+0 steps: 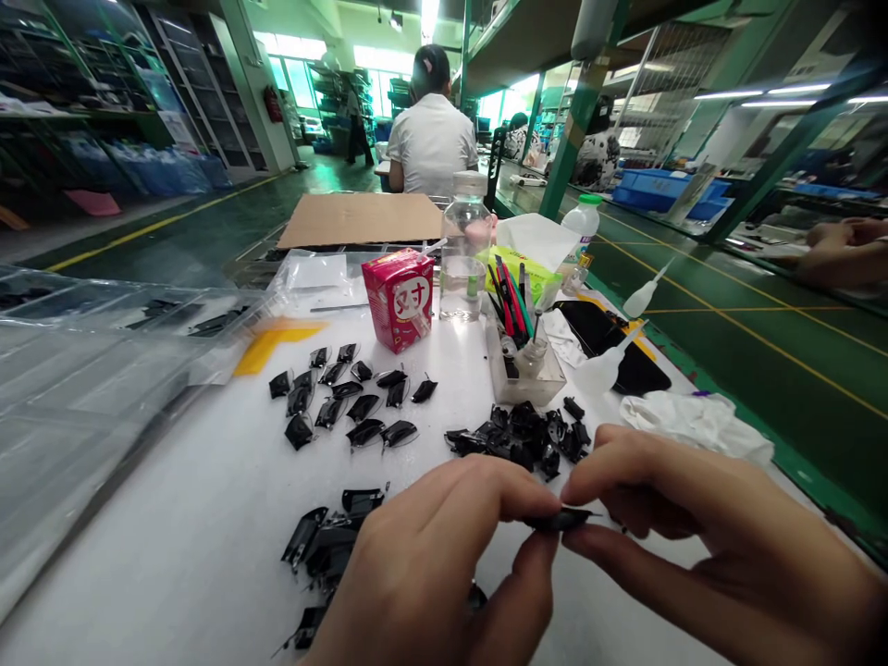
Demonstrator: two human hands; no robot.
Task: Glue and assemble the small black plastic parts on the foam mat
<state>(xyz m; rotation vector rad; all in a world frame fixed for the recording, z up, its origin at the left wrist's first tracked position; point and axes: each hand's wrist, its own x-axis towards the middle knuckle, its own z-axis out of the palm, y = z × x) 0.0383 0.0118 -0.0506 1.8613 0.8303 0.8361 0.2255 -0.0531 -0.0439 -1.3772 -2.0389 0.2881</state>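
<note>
1 small black part (559, 520) in hand, held low over the near side of the table, right of centre. Left hand (444, 541): thumb and index finger pinching its left end. Right hand (676, 490): thumb and index finger closed on its right end, thin tip poking out between them.

Black parts on the table, 3 groups:
- spread group (363, 407): about 16, lying apart or just touching, some with clear edges
- right pile (524, 435), just beyond the fingers: tangled, can't count
- near pile (326, 546): partly behind the left hand, can't count

Also on the table: 1 red drink carton (398, 301) with straw, 1 clear jar (463, 250) just beside it, 1 tool bin (531, 388) of pens and similar (overlapping, no count), 1 green pack (531, 271), 1 green-capped bottle (581, 222), 2 squeeze bottles (near one (600, 372)), 1 white cloth (697, 425). Clear plastic trays (83, 407) at left, 1 cardboard sheet (364, 220) at the far end.

Surface: white tabletop (187, 546), smooth, slightly shiny.

Room: green floor (777, 287), yellow lines, 1 fire extinguisher (273, 104), blue bins (666, 190) at right. 1 person in a white shirt (434, 139) ahead, back turned.
</note>
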